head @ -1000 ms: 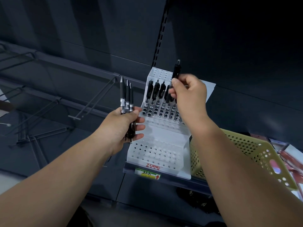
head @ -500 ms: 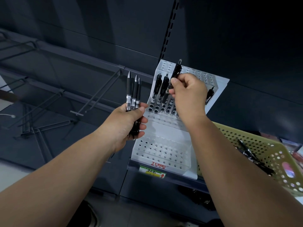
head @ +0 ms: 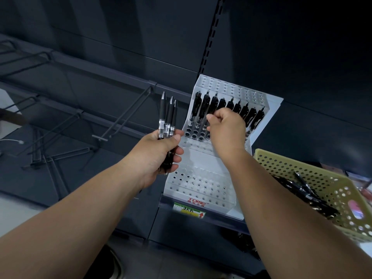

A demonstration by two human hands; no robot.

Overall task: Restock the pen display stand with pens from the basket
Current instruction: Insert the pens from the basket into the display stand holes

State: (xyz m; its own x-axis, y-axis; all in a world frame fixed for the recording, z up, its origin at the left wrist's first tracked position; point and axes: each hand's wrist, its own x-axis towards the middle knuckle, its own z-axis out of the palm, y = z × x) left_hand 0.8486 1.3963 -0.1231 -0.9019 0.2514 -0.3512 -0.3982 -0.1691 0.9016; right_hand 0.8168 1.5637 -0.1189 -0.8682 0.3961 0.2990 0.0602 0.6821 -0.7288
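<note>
A white tiered pen display stand stands on a dark shelf. Its top tier holds a row of black pens; the lower tiers show only bare holes. My left hand is just left of the stand, shut on three black pens with their tips up. My right hand is at the top tier, fingers pinched on the barrel of a black pen that stands in the row. To the right, a yellow-green perforated basket holds several more black pens.
Dark metal peg hooks jut out from the shelving to the left of my left hand. A price label is fixed to the shelf edge below the stand. A dark back panel rises behind the stand.
My right hand has come down from above the row, and its pen now stands among the pens in the top tier. My left hand with its three pens has barely moved.
</note>
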